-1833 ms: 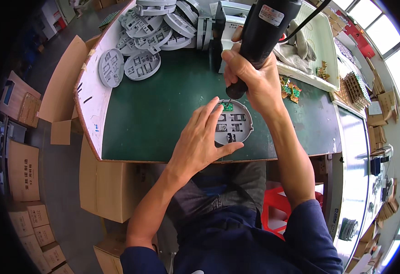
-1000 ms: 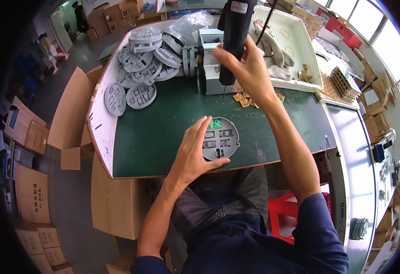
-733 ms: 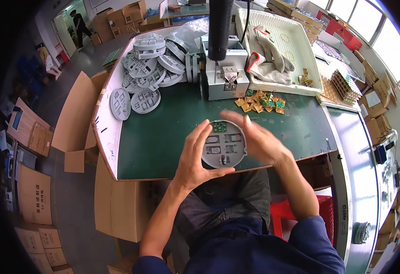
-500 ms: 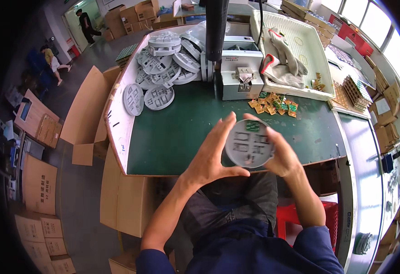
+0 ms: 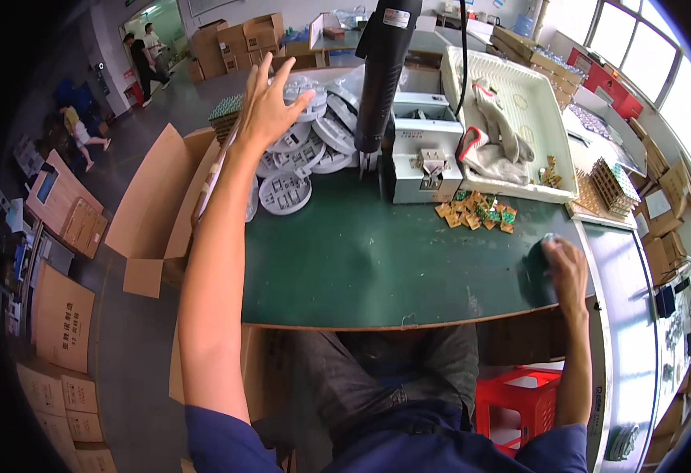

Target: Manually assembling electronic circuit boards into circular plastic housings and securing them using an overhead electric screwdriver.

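My left hand (image 5: 270, 110) reaches out over a heap of round grey plastic housings (image 5: 285, 193) at the far left of the green bench, fingers spread and nothing in them. Part of the heap is hidden behind that hand and forearm. At the bench's right side, my right hand (image 5: 568, 268) is blurred, its fingers bent around a grey round housing (image 5: 549, 240). Only a small bit of that housing's edge shows. A black power screwdriver (image 5: 378, 79) hangs upright between the heap and a grey metal box machine (image 5: 428, 169).
Small gold and green circuit boards (image 5: 471, 211) lie before the machine. A white tray (image 5: 562, 169) holds grey gloves (image 5: 499, 142). An open cardboard box (image 5: 152, 205) stands left of the green bench (image 5: 361, 268). A red stool (image 5: 519, 406) is underneath at right. People (image 5: 144, 63) walk far left.
Both hands held one housing together at the middle before. My left hand has let go and moved far left to the heap; my right has moved right with the housing. The view shifted slightly.
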{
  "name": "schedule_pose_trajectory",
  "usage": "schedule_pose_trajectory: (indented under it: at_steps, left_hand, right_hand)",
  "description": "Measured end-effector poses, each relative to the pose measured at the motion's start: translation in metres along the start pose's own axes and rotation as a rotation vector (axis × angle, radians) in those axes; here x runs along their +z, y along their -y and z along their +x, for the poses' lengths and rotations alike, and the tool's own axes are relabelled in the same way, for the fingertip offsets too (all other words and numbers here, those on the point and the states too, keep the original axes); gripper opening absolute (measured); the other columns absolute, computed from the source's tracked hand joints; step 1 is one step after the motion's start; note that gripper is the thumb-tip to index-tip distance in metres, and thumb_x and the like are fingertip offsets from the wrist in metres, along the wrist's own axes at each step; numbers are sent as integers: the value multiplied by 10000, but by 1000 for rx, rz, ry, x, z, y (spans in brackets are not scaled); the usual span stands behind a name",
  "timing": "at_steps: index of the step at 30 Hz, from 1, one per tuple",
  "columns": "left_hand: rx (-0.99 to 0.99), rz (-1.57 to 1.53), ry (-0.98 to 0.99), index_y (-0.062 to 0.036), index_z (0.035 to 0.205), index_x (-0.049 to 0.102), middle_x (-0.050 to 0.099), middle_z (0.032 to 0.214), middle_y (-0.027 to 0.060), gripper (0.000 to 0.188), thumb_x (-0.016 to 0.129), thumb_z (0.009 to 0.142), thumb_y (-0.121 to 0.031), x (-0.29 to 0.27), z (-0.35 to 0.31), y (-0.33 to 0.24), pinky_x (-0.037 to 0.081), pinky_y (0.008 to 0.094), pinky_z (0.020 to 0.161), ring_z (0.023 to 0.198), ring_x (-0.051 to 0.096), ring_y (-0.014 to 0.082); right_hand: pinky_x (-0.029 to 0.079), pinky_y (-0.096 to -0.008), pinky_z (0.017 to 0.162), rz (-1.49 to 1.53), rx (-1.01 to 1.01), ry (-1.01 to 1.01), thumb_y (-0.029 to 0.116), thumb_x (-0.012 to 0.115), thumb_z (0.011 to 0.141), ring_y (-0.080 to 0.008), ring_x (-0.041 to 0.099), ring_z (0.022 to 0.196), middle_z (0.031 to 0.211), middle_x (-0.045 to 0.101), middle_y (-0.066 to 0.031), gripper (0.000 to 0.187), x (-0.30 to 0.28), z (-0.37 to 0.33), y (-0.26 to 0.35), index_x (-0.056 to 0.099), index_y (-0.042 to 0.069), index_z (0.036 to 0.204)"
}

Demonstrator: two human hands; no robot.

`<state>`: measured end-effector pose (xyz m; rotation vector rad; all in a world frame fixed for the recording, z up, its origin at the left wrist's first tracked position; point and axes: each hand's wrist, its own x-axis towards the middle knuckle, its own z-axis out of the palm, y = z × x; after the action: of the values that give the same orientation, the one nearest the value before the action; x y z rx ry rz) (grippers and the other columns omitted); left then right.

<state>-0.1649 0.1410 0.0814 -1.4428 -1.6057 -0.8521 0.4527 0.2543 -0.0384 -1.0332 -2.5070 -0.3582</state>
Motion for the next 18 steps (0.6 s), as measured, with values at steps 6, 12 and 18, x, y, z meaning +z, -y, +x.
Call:
schedule_pose_trajectory:
  at_steps: [6,12,18]
  left_hand:
    - [-312,-100,584,-24,1371,586,543,1437,266,858,804,773,-598,26,14,17,429,445,1104,1327,527,414]
    - [-271,-60,451,-39,1357,574,596,1296,272,749,808,815,-501,11,-10,-4,455,442,1059,1215,579,407]
    - [-257,-120,217,-90,1424,538,477,1341,255,769,841,783,-390,4,-85,-30,386,493,1100,1282,456,423]
  right_hand:
    - [402,-494,1088,177,108,39,141,752,865,-355,537,1285,1369,611,-133,400,-21,1,39,690,132,1260]
    - [433,-446,1070,254,177,-74,152,748,901,-372,535,1288,1346,617,-144,368,-12,29,49,687,119,1263]
    - [477,-412,995,420,201,-182,131,736,911,-351,575,1173,1261,645,-145,342,38,82,89,691,98,1249]
